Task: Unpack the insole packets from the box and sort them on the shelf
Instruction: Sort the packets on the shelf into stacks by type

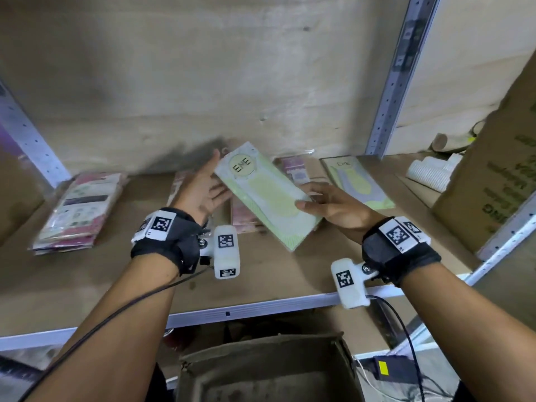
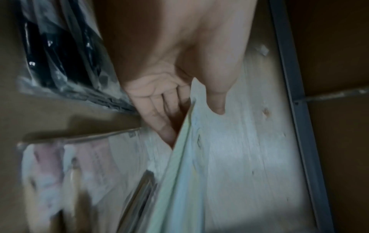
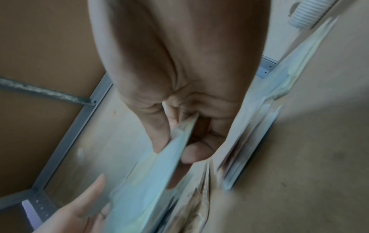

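Head view shows a pale green insole packet (image 1: 268, 195) with a round "ENE" label held above the shelf board (image 1: 261, 274), tilted, its label end toward 11 o'clock and its far end toward 5 o'clock. At 3 o'clock of the packet, the right hand (image 1: 333, 206) pinches its long edge, thumb on top and fingers under; the right wrist view confirms the clamp, with the thumb (image 3: 159, 135) on one face and a fingertip on the other. At 9 o'clock, the left hand (image 1: 201, 188) lies flat along the opposite edge, fingers straight and spread, thumb over the top corner; in the left wrist view those fingers (image 2: 157, 110) sit beneath the packet, uncurled.

Under the held packet lie pink packets (image 1: 243, 216) on the board. At 2 o'clock a second green packet (image 1: 358, 181) lies flat, well apart from the stack of pink packets (image 1: 78, 211) at 9 o'clock. At 6 o'clock, below the shelf, stands an open cardboard box (image 1: 261, 369). At 3 o'clock a large carton (image 1: 493, 184) leans beside white ribbed pieces (image 1: 429, 172).
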{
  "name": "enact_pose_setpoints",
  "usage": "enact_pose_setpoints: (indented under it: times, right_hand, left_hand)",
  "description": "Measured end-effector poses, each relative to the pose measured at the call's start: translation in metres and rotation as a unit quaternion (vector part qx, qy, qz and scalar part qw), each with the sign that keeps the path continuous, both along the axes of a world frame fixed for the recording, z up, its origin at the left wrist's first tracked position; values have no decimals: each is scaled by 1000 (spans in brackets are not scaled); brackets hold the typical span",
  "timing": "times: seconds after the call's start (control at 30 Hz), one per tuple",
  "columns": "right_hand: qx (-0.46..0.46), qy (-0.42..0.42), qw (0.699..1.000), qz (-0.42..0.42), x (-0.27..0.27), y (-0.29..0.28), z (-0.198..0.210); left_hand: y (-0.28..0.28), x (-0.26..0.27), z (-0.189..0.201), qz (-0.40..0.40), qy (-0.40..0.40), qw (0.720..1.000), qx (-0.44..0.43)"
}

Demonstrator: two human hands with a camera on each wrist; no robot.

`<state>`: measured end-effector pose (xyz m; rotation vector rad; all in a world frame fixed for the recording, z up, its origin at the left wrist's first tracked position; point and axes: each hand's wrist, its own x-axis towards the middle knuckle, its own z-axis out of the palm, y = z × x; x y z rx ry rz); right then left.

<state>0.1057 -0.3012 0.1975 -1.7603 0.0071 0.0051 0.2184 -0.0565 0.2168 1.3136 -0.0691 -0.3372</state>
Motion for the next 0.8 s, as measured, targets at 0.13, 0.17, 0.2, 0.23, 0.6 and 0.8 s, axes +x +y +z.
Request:
enact_pose_setpoints:
  times: [0.13,0.17,0.2,0.23,0.6,0.8]
  right_hand:
    - [98,7,993,-62,5,-8,1]
    - [117,10,990,-82,8,-10,2]
    - [123,7,987,-100,10,-13,4]
    - [127,0,986,-111,12,-16,7]
    - [-81,26,942,-325,21,-98,10]
    - [-199,80,908,-361,18,-136,4]
  left_hand:
    - [-37,-22,-8,-117,-61,987,89]
    - [-46,-26,-8,-130,-76,983,103]
    - [-55,-29,-7,-137,-89,980,113]
    - [-63,-31,-5,-140,-100,978,120]
    - [-178,-11,31,-93,-161,934,305]
    - [-241,-9,27,-100,-183,879,429]
